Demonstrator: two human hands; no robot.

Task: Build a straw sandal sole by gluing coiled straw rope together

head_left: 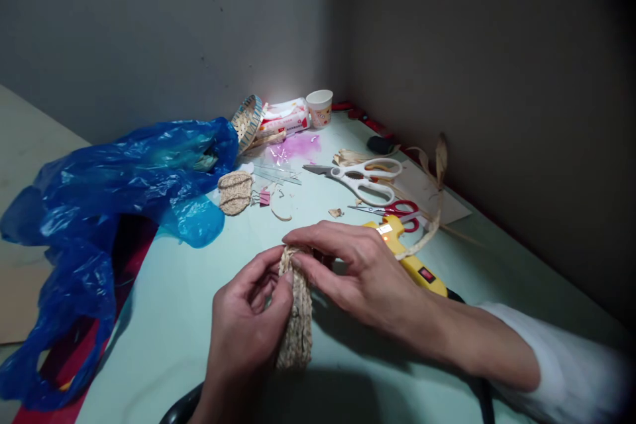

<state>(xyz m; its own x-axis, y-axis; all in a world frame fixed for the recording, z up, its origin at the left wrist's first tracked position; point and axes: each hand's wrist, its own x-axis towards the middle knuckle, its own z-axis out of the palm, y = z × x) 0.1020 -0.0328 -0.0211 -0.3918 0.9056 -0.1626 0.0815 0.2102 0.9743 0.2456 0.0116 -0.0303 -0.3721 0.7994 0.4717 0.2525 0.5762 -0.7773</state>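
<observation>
A braided straw piece (297, 324), beige and made of several plaited rows, stands on edge between my hands above the pale green table (163, 338). My left hand (253, 311) grips its left side, thumb pressed against the braid. From the right, my right hand (358, 262) pinches its top end between thumb and fingers; the lower fingers are partly hidden. Just behind my right hand lies a yellow glue gun (412, 265) with a small orange light showing. Beyond it are red-handled scissors (397, 207) and larger white-handled scissors (365, 179).
A blue plastic bag (124, 172) covers the left side. Near it lie a small woven straw piece (235, 192) and a pink binder clip (264, 197). At the back are a woven basket (247, 122), a tissue pack (285, 117) and a paper cup (320, 109). Dry husk strips (437, 205) rise at right.
</observation>
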